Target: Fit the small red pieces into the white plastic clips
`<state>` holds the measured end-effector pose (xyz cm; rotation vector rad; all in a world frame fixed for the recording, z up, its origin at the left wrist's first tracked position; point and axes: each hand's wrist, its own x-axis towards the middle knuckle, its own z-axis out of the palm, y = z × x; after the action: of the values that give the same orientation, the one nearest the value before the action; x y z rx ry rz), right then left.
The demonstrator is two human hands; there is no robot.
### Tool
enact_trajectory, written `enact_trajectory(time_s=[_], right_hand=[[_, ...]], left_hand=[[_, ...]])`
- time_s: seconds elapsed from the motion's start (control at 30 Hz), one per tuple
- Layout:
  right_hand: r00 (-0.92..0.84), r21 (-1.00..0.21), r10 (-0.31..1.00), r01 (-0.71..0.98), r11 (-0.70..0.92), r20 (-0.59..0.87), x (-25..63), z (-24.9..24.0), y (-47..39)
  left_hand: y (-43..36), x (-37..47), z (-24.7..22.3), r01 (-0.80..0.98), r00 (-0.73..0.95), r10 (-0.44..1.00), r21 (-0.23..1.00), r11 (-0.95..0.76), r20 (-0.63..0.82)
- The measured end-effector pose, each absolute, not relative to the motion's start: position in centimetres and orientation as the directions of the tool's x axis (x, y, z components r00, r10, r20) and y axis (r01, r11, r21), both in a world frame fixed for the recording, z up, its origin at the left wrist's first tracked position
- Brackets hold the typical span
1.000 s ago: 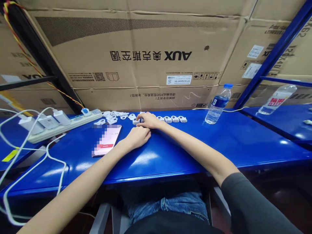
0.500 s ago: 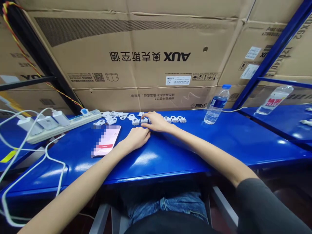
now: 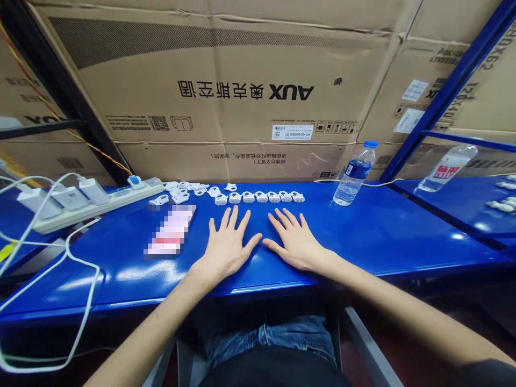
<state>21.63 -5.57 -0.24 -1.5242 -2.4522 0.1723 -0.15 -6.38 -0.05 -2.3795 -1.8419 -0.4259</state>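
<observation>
My left hand (image 3: 226, 244) lies palm down on the blue table (image 3: 346, 242), its fingers spread and holding nothing. Beside it, my right hand (image 3: 293, 241) rests flat in the same way, thumb pointing toward the left thumb, the two slightly apart. Just beyond the fingertips runs a row of small white ring-topped plastic pieces (image 3: 261, 197), standing side by side. More such white pieces (image 3: 181, 189) lie in a loose cluster to the left. A phone (image 3: 173, 228) with a blurred pinkish screen lies left of my left hand.
A white power strip (image 3: 108, 204) with plugged-in chargers (image 3: 71, 198) and trailing white cables (image 3: 86, 317) occupies the left. At the right stand a water bottle (image 3: 353, 177) and, farther off, another bottle (image 3: 447, 169). Large cardboard boxes (image 3: 250, 48) form the back, beside a blue metal post (image 3: 439, 80).
Both hands have drawn back from the white pieces toward the table's front and separated, fingers now spread flat. The row that my right hand was covering is now fully visible.
</observation>
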Motion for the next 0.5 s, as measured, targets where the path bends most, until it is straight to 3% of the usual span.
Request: enact_trajectory(time_s=[0.2,0.5], right_hand=[[-0.363,-0.239,0.931,0.902,0.36,0.029,21.28,-0.33,-5.8],[-0.37,-0.244,0.928,0.897,0.369,0.045,21.12,-0.08,-6.01]], left_hand=[[-7.47,0.53,-0.93,0.976,0.173,0.97,0.104,-0.193,0.17],[-7.43,0.48,-0.65,0.98,0.162,0.981,0.103,-0.173,0.102]])
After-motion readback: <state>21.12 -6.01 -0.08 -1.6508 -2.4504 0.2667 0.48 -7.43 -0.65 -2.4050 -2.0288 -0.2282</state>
